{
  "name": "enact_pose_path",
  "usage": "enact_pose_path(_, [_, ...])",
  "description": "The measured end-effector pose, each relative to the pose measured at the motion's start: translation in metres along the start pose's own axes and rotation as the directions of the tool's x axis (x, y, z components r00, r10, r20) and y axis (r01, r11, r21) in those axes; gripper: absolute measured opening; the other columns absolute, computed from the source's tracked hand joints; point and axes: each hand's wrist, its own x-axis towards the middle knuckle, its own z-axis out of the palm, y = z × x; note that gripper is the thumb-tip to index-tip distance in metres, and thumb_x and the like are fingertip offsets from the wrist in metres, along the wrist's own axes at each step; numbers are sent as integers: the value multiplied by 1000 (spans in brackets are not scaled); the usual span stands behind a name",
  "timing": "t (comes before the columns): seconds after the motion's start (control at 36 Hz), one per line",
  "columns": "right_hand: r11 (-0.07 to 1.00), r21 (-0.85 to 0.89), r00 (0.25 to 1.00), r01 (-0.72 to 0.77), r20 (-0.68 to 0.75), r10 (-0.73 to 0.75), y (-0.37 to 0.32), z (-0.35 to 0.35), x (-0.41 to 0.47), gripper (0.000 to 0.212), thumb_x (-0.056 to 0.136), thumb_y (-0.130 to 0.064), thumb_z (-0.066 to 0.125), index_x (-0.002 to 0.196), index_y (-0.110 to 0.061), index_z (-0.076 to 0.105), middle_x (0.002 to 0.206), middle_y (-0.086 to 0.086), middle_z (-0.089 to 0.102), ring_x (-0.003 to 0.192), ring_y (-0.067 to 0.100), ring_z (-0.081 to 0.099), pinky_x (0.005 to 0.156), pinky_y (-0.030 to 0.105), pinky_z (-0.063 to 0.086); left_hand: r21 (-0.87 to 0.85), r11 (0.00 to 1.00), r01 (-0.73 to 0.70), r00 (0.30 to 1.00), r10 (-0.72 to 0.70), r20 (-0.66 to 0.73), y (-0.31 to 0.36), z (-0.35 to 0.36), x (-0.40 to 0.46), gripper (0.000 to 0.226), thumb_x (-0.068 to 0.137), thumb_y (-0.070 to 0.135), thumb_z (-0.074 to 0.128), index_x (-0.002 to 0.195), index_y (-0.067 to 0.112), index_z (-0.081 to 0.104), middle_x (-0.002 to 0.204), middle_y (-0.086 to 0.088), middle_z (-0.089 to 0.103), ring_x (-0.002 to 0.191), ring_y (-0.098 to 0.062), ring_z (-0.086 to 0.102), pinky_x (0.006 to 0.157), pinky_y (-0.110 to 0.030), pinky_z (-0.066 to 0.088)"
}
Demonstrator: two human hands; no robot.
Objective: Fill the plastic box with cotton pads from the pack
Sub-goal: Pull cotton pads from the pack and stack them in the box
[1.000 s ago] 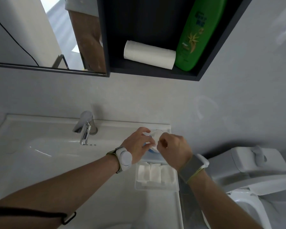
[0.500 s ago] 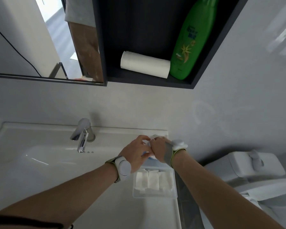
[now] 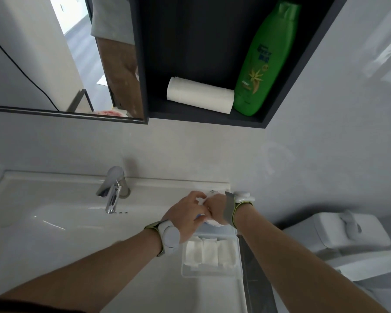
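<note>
Gripping the pack [image 3: 212,195], both the left hand [image 3: 185,216] and right hand [image 3: 217,210] are closed on it; the plastic box [image 3: 212,271] (partly filled) lies just below, toward the body.

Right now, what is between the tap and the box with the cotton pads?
In the head view, the left hand and its wristband sit between the tap and the plastic box; otherwise bare white sink top.

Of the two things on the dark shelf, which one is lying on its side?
The white paper roll lies on its side; the green bottle beside it stands upright.
</note>
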Motion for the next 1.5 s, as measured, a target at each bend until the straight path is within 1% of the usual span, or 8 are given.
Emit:
enact_pose_path(0.17, [993,-108,998,55,12,-53,0,-1,1,30,96,-28,36,103,-15,62,98,2,63,93,24,61,74,31,42,9,1000,-15,1000,15,1,0,1,1,17,98,32,56,102,36,72,142,16,33,119,-10,51,94,-30,49])
enact_pose_path(0.25, [966,-257,1000,24,21,-19,-6,-4,-1,17,96,-16,38,97,-12,55,101,4,64,93,26,65,57,32,39,4,1000,-8,1000,8,-7,0,0,1,18,99,31,55,104,38,71,141,17,32,115,-10,53,92,-30,49])
enact_pose_path(0.44, [991,-50,992,-125,-23,124,1,1,-1,24,95,-22,35,98,-13,57,96,3,63,81,22,64,65,27,39,9,1000,0,1000,0,-9,-2,-2,0,19,99,33,55,106,41,70,141,15,33,111,-10,54,88,-22,45])
enact_pose_path(0.69, [965,249,990,-87,-86,111,4,-6,-8,23,83,-36,47,81,-18,61,83,-1,61,75,26,64,70,33,52,-2,1000,-4,999,4,-43,-6,0,0,17,98,33,56,103,40,71,138,18,35,107,-7,55,88,-27,51])
enact_pose_path(0.86, [989,148,961,-1,-274,42,9,-9,-23,14,90,-34,46,96,-22,51,95,2,62,84,28,63,68,32,45,5,1000,10,999,-10,-42,-7,-2,1,14,98,34,56,100,38,69,141,16,36,110,-10,56,88,-28,50])
enact_pose_path(1.06, [990,123,980,-63,-178,85,14,-14,-38,17,93,-19,47,105,-15,59,108,7,55,100,29,54,72,33,38,-6,1000,23,999,-23,-37,-5,0,2,13,98,33,57,101,36,70,142,14,36,111,-11,56,89,-27,49])
enact_pose_path(1.33, [901,421,908,-101,-332,257,27,-7,-51,27,90,-24,43,113,-28,59,105,0,65,94,30,62,77,35,50,-40,998,46,999,-47,-14,-7,3,3,15,98,37,54,97,37,68,139,18,34,117,-6,50,92,-33,48])
enact_pose_path(1.5, [649,758,873,-67,-271,406,37,-9,-65,17,89,-22,57,81,-8,63,72,10,63,69,27,60,62,35,47,-32,998,46,999,-46,-8,-6,2,4,17,98,38,53,99,35,71,140,16,34,114,-7,52,89,-31,48])
